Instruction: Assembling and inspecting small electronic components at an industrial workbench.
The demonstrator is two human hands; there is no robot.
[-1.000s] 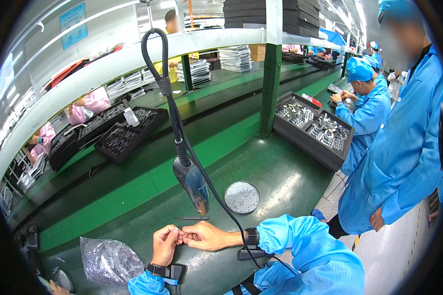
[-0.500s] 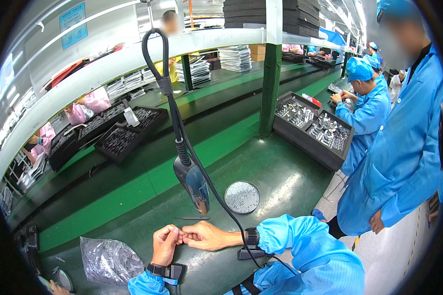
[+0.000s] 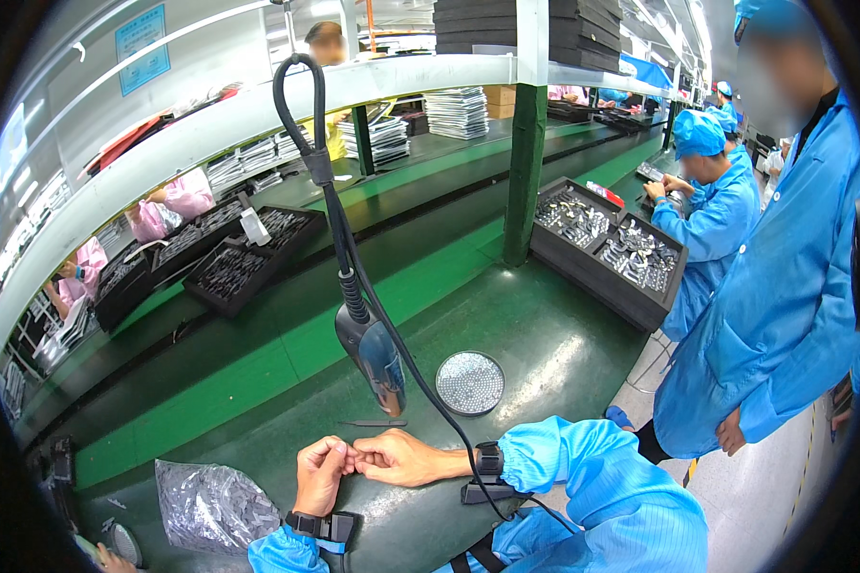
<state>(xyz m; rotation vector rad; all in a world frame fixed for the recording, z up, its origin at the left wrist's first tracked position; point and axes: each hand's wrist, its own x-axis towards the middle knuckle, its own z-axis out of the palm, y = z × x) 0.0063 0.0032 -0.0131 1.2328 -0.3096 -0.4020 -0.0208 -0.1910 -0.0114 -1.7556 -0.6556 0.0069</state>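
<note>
My left hand (image 3: 321, 475) and my right hand (image 3: 398, 458) meet fingertip to fingertip above the green workbench (image 3: 420, 520). Both are closed in a pinch. Whatever sits between the fingers is too small or too hidden to make out. Left of my left wrist lies a clear plastic bag (image 3: 215, 508) full of small dark grey pieces. Just beyond my fingers rest dark tweezers (image 3: 373, 423). A round dish (image 3: 470, 383) of small pale beads stands farther off to the right. A dark handheld tool (image 3: 371, 358) hangs on a black cable above the bench.
A black foam tray (image 3: 610, 246) of small metal parts stands at the right, near a green post (image 3: 526, 181). More black trays (image 3: 255, 258) of dark parts lie at far left. A person in a blue coat (image 3: 755, 286) stands at right. Another hand (image 3: 115, 561) shows at lower left.
My hands hold the same pinch in the same place. The hanging tool has barely shifted. In the background, a person beyond the shelf has moved slightly.
</note>
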